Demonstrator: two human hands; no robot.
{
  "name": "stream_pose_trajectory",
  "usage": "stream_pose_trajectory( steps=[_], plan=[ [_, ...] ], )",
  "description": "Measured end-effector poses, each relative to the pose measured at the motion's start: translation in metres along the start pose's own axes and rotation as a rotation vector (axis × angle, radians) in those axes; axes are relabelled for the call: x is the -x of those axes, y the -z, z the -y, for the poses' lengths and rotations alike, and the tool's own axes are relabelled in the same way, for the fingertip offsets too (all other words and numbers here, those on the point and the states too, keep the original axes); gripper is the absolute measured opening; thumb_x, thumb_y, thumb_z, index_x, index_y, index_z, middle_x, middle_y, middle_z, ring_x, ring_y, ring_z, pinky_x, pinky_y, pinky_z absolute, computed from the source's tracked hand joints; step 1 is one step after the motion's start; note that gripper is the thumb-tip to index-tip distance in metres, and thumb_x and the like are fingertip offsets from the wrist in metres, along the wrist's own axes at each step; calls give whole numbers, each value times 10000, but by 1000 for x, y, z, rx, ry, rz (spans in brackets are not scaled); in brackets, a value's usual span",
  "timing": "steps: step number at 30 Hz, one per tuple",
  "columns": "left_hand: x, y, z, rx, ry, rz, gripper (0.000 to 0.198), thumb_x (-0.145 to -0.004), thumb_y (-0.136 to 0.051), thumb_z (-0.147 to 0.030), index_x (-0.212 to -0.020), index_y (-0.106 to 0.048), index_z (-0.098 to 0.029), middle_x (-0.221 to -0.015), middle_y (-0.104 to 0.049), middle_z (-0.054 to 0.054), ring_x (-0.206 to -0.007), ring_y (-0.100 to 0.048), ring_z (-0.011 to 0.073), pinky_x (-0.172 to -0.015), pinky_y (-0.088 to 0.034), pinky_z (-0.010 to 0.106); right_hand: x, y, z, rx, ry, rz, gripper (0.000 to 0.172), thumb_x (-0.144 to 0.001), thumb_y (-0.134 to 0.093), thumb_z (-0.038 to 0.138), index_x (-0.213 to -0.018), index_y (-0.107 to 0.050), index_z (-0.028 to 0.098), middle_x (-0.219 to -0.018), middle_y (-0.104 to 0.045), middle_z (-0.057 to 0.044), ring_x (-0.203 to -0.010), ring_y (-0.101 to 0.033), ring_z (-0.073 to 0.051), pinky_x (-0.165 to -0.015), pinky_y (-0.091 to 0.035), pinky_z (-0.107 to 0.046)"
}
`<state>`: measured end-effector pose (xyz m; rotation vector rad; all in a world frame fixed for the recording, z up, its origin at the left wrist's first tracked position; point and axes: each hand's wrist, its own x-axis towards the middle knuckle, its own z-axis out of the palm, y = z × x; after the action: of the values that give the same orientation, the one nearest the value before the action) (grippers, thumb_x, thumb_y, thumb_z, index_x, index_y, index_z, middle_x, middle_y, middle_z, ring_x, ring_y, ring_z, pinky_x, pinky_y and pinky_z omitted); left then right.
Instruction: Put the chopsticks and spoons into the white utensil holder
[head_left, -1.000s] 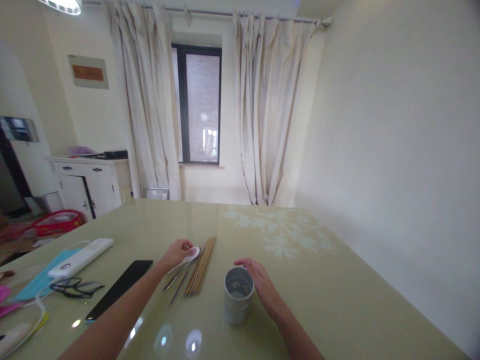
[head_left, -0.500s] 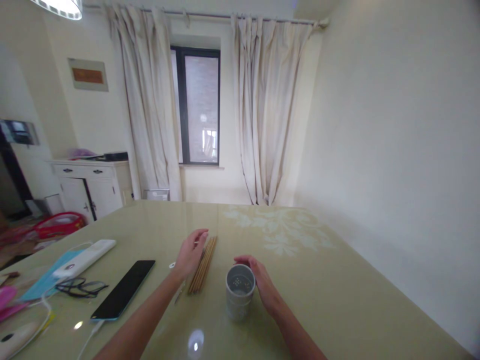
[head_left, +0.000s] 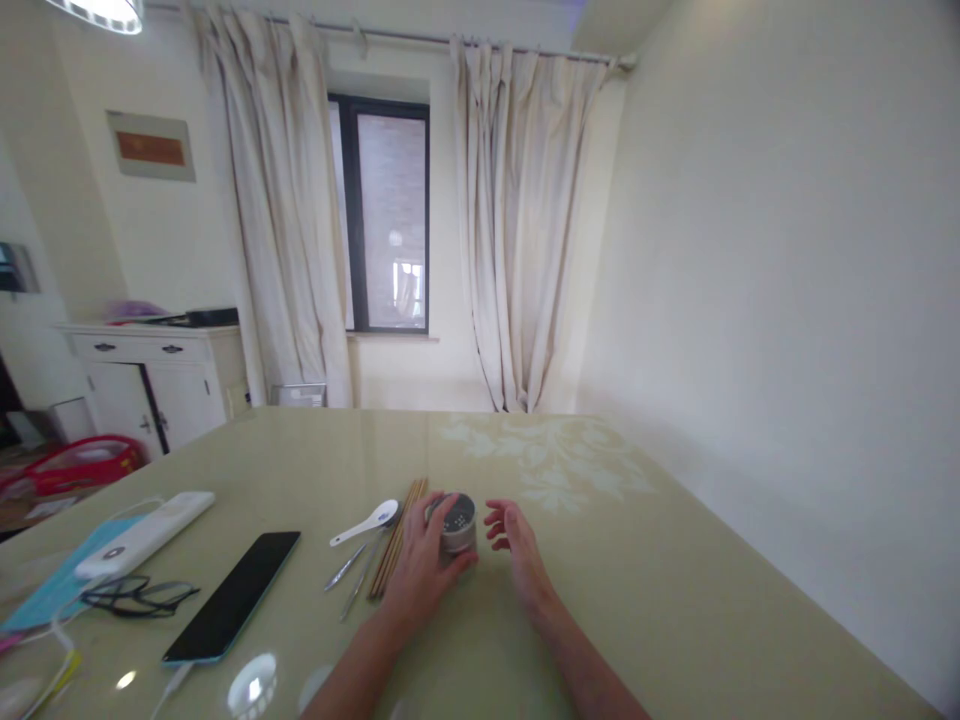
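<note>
My left hand (head_left: 426, 560) is wrapped round the left side of a grey utensil holder (head_left: 460, 537), fingers on its rim and thumb along its near side. Small holes show in the holder's dark round face; I cannot tell whether this is its inside or its base. To its right my right hand (head_left: 523, 560) is open, fingers curved, a small gap away from it. Several wooden chopsticks (head_left: 390, 552) lie side by side just left of my left hand, partly hidden by it. A white spoon (head_left: 371, 522) and two thin metal utensils (head_left: 346, 568) lie further left.
On the table's left are a black phone (head_left: 234, 600) with a white cable, folded glasses (head_left: 139, 597), a white power strip (head_left: 146, 535) and a blue mask (head_left: 45, 595). A wall (head_left: 787, 350) runs along the table's right side.
My left hand has moved from the chopsticks onto the holder. The holder now sits further from me and slightly left. My right hand has come off its side. The white spoon is now uncovered.
</note>
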<state>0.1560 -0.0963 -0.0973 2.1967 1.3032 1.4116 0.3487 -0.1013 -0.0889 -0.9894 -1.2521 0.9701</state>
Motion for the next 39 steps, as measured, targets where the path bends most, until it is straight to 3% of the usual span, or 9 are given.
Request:
stream_pose_trajectory(
  steps=[7, 10, 13, 15, 17, 20, 22, 26, 39],
  plan=[
    [-15, -2, 40, -131, 36, -128, 679, -975, -605, -279, -1607, -357, -293, -1635, -393, 141, -1528, -429, 346, -1232, -413, 574, 5, -5, -1, 78, 4, 12, 782, -906, -409, 907, -1230, -630, 230, -1037, -665, -95, -916, -640, -259, -805, -521, -385],
    [-12, 1, 32, -230, -3, -179, 690, -995, -597, -319, -1631, -335, -272, -1718, -304, 162, -1597, -308, 384, -1250, -366, 621, 9, -5, 4, 154, 44, -34, 692, -955, -416, 841, -1227, -622, 238, -1059, -669, -97, -974, -642, -273, -858, -519, -396],
    [1, 6, 8, -271, -120, -204, 679, -1020, -568, -344, -1651, -331, -261, -1732, -322, 160, -1621, -256, 373, -1285, -304, 609, 17, -8, 5, 356, 155, -2, 514, -1050, -394, 673, -1075, -657, 232, -972, -677, -84, -922, -636, -260, -849, -513, -386],
    [11, 6, -12, -205, -250, -76, 621, -1036, -517, -333, -1638, -381, -263, -1687, -421, 150, -1587, -348, 348, -1281, -332, 554, 23, -12, -1, 536, 252, 171, 402, -1063, -441, 536, -1001, -697, 233, -948, -701, -89, -890, -638, -261, -845, -517, -388],
    [20, 4, -32, -103, -335, 169, 529, -1025, -519, -350, -1550, -524, -287, -1553, -593, 132, -1452, -541, 320, -1205, -446, 471, 30, -16, -11, 651, 330, 407, 252, -998, -561, 415, -1023, -754, 256, -1025, -752, -98, -958, -664, -285, -893, -529, -399],
    [25, -3, -51, 15, -187, 385, 343, -1013, -538, -388, -1293, -716, -299, -1244, -770, 96, -1151, -716, 270, -1020, -565, 380, 36, -20, -27, 687, 369, 578, 295, -882, -643, 254, -1132, -794, 294, -1197, -790, -83, -1138, -660, -324, -1040, -506, -420],
    [24, -6, -55, 71, -63, 381, 295, -1018, -530, -397, -1183, -748, -287, -1152, -786, 84, -1092, -724, 261, -993, -565, 367, 37, -20, -34, 720, 395, 620, 429, -874, -611, 199, -1265, -767, 281, -1319, -764, -95, -1211, -634, -340, -1112, -471, -461],
    [22, -6, -53, 139, 0, 368, 294, -1004, -547, -430, -1158, -749, -283, -1162, -784, 84, -1118, -712, 269, -1020, -544, 370, 35, -19, -38, 811, 456, 660, 543, -909, -557, 167, -1433, -675, 248, -1424, -708, -139, -1259, -619, -356, -1136, -462, -501],
    [23, -4, -48, 174, 2, 393, 340, -1046, -498, -477, -1189, -740, -285, -1192, -788, 62, -1133, -708, 238, -1029, -539, 323, 34, -23, -45, 970, 613, 603, 447, -946, -613, 153, -1384, -689, 196, -1344, -750, -151, -1181, -684, -321, -1055, -523, -405]
  ],
)
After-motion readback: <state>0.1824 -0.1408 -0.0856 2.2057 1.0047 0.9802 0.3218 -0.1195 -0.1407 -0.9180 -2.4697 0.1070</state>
